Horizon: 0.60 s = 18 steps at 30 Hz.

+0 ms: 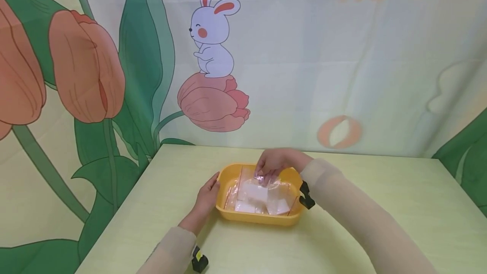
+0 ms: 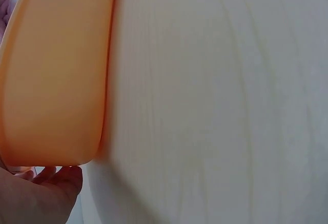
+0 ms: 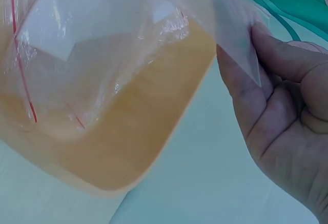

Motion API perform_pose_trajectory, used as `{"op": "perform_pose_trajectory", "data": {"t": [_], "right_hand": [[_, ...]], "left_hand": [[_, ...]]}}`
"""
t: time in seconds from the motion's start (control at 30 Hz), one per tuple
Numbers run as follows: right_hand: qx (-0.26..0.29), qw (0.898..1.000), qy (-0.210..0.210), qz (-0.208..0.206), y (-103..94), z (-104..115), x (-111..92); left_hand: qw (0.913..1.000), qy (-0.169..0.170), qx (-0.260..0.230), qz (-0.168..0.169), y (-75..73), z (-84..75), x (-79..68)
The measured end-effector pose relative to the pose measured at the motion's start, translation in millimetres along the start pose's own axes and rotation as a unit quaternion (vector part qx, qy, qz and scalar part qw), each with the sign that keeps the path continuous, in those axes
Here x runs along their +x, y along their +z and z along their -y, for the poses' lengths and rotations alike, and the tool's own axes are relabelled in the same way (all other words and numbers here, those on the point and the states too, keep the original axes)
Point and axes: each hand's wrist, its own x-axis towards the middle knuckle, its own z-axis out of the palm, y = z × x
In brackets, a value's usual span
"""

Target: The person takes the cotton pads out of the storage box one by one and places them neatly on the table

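A yellow plastic basin [image 1: 258,220] sits on the table, holding several clear zip bags [image 1: 243,191] with red seal lines and white pieces inside. At the basin's left end, my left hand [image 1: 207,195] holds the rim and outer wall; in the left wrist view its fingertips [image 2: 72,175] touch the end wall near the bottom. Over the basin's far side, my right hand [image 1: 275,162] pinches the edge of a clear plastic bag [image 3: 233,34] between thumb and fingers. The bag's lower part overlaps the others, so its extent is unclear.
The pale yellow wood-grain table [image 1: 380,206] extends around the basin. Behind it hangs a cloth backdrop [image 1: 289,75] printed with tulips and a rabbit. Black clips [image 1: 306,196] show beside both wrists.
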Motion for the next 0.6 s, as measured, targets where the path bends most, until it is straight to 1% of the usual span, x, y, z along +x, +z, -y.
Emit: {"op": "perform_pose_trajectory", "data": {"t": [0.33,0.47,0.6], "right_hand": [[0.015,0.999,-0.037,-0.018,-15.5,-7.7,-21.0],[0.015,0.998,-0.05,-0.021,-18.3,-11.3,-26.4],[0.014,0.998,-0.055,-0.023,-19.9,-13.5,-33.0]], "left_hand": [[1.0,0.002,0.004,0.001,0.5,0.1,0.2],[1.0,0.003,0.005,0.001,0.3,-0.3,-0.8],[1.0,0.008,0.003,0.002,-0.2,-0.1,-1.3]]}}
